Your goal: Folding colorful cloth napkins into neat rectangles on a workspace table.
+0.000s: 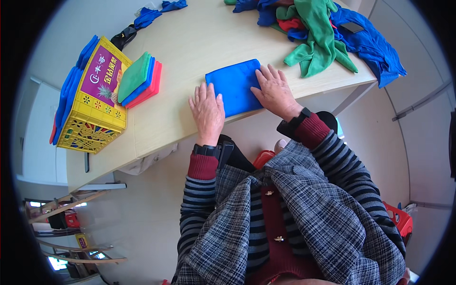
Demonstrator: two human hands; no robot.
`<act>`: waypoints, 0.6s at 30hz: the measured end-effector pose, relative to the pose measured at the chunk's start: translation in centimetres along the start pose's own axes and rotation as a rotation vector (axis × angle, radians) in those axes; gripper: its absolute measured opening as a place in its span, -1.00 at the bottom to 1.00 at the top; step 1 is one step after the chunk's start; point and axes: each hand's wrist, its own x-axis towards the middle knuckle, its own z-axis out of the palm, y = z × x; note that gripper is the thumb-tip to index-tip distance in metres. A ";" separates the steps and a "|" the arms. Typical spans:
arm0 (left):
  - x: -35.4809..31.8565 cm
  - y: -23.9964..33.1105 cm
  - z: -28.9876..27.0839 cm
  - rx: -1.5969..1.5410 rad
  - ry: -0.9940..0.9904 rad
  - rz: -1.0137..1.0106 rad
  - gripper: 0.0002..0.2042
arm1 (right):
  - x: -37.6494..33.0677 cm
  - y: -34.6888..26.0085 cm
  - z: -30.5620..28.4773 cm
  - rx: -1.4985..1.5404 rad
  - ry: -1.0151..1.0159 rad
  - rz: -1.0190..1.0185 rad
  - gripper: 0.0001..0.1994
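A blue cloth [233, 88], folded into a flat rectangle, lies at the front edge of the table. My left hand [208, 109] rests flat along its left edge, fingers stretched out and pointing away from me. On the opposite side, my right hand [276, 90] lies with its fingers spread over the cloth's right edge. Neither hand grips anything. To the left sits a small stack of folded cloths: a green one [134, 78] on top, a blue one [142, 85] under it and a red one [153, 85] lowest.
A yellow plastic crate [90, 135] filled with folded cloths stands at the table's left. Crumpled cloths, among them a green one [317, 40], heap at the back right; a dark phone-like object [352, 27] lies there. Blue and black cloths [147, 18] lie along the far left edge.
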 end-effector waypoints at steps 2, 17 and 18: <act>0.2 0.9 0.3 -0.024 0.039 0.037 -0.49 | 0.7 -0.9 0.0 -0.020 0.054 -0.029 -0.39; 0.9 0.2 2.6 -0.167 0.016 0.171 -0.46 | 3.1 -2.9 3.4 0.098 0.027 -0.193 -0.45; 1.2 1.1 2.7 -0.193 0.046 0.178 -0.47 | 3.0 -1.9 3.4 0.102 0.058 -0.211 -0.45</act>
